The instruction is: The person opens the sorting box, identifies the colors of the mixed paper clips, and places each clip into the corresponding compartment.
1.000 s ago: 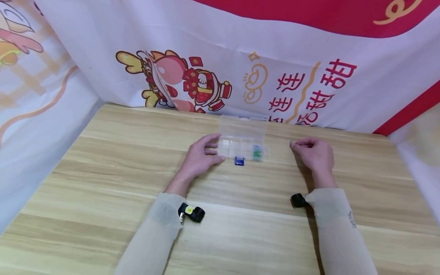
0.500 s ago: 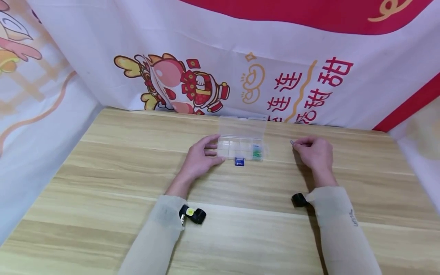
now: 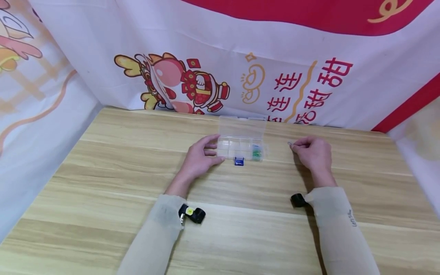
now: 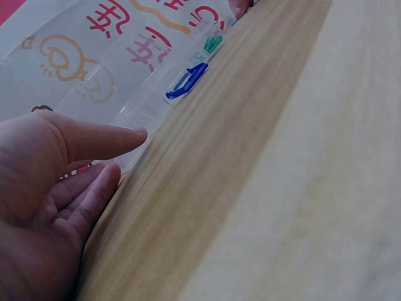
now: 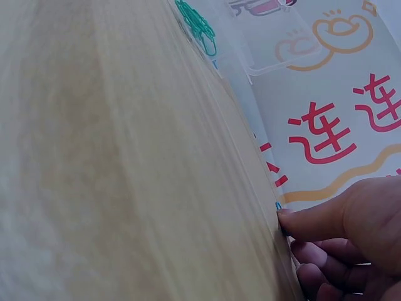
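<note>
A clear plastic compartment box [image 3: 235,147] lies on the table with its see-through lid [image 3: 242,126] raised behind it and a blue latch [image 3: 239,161] at its front. Green paper clips [image 3: 256,154] fill a right-hand compartment; small blue pieces [image 3: 256,146] show just behind them. My left hand [image 3: 201,154] holds the box's left end, thumb at the front corner and index finger at the back one. Right of the box, my right hand [image 3: 314,152] pinches a small blue paper clip [image 5: 279,205] between thumb and fingers, close to the tabletop. Most of that clip is hidden by the fingertips.
The wooden table [image 3: 233,229] ends at a printed cloth [image 3: 240,76] hanging right behind the lid. Another cloth [image 3: 41,95] hangs along the left side. Black wrist cameras [image 3: 196,215] stick out from both sleeves.
The paper clip in my right fingertips has turned a little, and the hand has shifted slightly left. My left hand and the box stay put. The head view tilted slightly.
</note>
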{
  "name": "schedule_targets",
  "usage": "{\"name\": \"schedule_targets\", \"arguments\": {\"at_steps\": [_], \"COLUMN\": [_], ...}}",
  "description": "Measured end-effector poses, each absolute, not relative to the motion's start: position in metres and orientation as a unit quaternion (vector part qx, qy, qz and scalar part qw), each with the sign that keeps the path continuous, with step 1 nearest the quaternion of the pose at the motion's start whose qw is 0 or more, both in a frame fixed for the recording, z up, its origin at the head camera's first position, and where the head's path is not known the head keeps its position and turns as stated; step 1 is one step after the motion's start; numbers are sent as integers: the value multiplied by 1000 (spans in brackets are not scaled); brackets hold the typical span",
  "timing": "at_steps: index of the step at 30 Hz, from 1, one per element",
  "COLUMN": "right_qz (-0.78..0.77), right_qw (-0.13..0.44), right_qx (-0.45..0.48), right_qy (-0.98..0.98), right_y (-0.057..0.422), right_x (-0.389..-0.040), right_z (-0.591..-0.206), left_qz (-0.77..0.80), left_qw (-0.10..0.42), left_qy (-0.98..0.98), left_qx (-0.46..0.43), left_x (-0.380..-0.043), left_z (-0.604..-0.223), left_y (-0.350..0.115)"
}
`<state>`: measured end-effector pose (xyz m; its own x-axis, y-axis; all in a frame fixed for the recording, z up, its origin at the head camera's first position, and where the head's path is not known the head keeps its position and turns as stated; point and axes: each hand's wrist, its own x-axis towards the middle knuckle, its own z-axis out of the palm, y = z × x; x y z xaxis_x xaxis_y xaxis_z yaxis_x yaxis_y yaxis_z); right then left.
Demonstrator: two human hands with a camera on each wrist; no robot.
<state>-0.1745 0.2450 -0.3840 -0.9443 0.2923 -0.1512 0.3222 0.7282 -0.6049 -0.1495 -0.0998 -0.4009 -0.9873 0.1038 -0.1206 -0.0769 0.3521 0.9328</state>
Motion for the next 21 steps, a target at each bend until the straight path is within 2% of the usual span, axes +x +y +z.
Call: {"name": "schedule_targets", "arguments": {"at_steps": [6, 15, 21], "right_qz": [-334, -429, -437], "right_qw": [28, 81, 72], "right_qx": [134, 129, 130], "right_qy": [932, 890, 887], "right_y": [250, 257, 256], "right_x": [-174, -167, -168], "right_z": [-383, -368, -361], "left_qz": [567, 567, 568], "left_qw": [84, 78, 80], "left_qy": [820, 820, 819], "left_qx": [7, 11, 10], "left_x": [-150, -150, -151], "left_z": [-401, -402, -403], "left_y": [-100, -100, -100]}}
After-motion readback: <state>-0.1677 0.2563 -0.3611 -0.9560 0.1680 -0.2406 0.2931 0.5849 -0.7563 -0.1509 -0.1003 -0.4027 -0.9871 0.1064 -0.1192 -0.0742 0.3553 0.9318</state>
